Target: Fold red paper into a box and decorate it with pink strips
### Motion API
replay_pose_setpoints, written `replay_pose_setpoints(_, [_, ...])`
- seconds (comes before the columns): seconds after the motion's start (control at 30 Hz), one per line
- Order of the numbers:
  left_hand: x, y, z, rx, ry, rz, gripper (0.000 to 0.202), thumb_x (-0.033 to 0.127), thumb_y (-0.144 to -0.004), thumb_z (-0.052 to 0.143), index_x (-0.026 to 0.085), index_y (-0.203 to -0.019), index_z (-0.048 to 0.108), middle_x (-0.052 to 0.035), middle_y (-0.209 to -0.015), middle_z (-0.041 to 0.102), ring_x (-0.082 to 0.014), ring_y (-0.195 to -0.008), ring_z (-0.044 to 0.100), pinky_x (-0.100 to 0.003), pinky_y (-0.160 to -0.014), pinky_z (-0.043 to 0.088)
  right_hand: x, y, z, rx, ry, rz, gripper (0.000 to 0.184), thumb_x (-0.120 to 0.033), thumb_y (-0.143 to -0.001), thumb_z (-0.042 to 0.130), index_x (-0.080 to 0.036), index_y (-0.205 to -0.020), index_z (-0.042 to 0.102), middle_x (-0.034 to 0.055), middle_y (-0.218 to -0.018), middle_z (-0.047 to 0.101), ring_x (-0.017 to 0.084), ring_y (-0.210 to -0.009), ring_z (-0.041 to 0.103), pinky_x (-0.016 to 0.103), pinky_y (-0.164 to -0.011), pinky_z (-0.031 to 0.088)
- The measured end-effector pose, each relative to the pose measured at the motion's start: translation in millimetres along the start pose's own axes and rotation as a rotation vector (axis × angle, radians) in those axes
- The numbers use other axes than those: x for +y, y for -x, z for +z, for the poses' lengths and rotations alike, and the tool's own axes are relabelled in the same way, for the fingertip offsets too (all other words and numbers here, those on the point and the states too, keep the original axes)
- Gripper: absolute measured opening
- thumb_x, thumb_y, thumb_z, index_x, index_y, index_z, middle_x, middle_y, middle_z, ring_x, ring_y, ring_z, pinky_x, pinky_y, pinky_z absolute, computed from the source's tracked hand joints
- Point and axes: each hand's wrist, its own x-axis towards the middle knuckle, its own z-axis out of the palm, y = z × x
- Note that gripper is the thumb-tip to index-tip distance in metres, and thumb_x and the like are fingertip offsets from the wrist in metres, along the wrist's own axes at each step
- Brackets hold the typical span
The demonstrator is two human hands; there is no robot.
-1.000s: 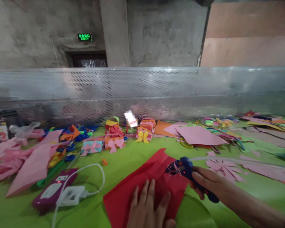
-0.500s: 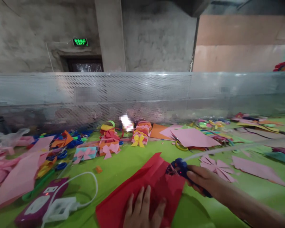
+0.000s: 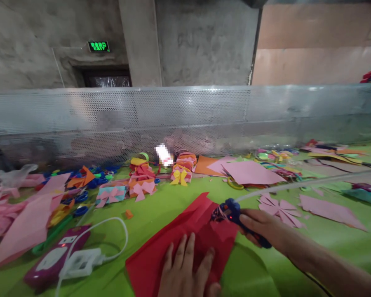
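Observation:
A red sheet of paper (image 3: 148,258) with a folded upper edge lies at the front of the table. My left hand (image 3: 182,268) rests on it, fingers spread and flat, pressing the sheet down. Wrapped around the handle of a blue hot glue gun (image 3: 230,209) is my right hand (image 3: 262,227). The gun's nozzle end is over the right part of the red sheet; whether it touches the paper, I cannot tell. A small red light glows on the gun. From its back, a long translucent glue stick (image 3: 284,187) runs off to the right.
A purple power strip (image 3: 52,266) with a white charger (image 3: 82,262) and looped cable lies front left. Pink paper scraps (image 3: 24,233) cover the left side. Paper bows (image 3: 111,194), scissors (image 3: 235,184) and pink sheets (image 3: 253,172) line the back, before a perforated metal screen (image 3: 188,111).
The view has tipped slightly, so the whole scene sits a little higher. My right hand and the glue gun have shifted slightly left. My left hand stays flat on the red paper.

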Motion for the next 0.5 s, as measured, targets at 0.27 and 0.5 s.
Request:
replay_pose_setpoints(0.27, [0, -2, -2.1, -0.066, 0.049, -0.002, 0.070, 0.056, -0.080, 0.044, 0.021, -0.139, 0.032, -0.0108, -0.130, 0.053, -0.0246, -0.115, 0.053, -0.035, -0.086, 0.045, 16, -13, -15, 0.009, 0.063, -0.001, 0.042, -0.059, -0.069, 0.048, -0.017, -0.071, 0.049, -0.0054, -0.053, 0.042, 0.007, -0.045, 0.035, 0.022, -0.044, 0.026])
replay_pose_setpoints(0.5, [-24, -18, 5.7, -0.312, 0.283, -0.099, 0.035, 0.036, -0.083, 0.045, 0.026, -0.110, 0.064, -0.0067, -0.112, 0.066, -0.0218, -0.094, 0.066, -0.028, -0.074, 0.052, -9, -20, -12, 0.102, 0.104, -0.122, 0.037, -0.054, -0.075, 0.043, -0.018, -0.076, 0.050, -0.0063, -0.052, 0.038, 0.008, -0.045, 0.034, 0.022, -0.045, 0.025])
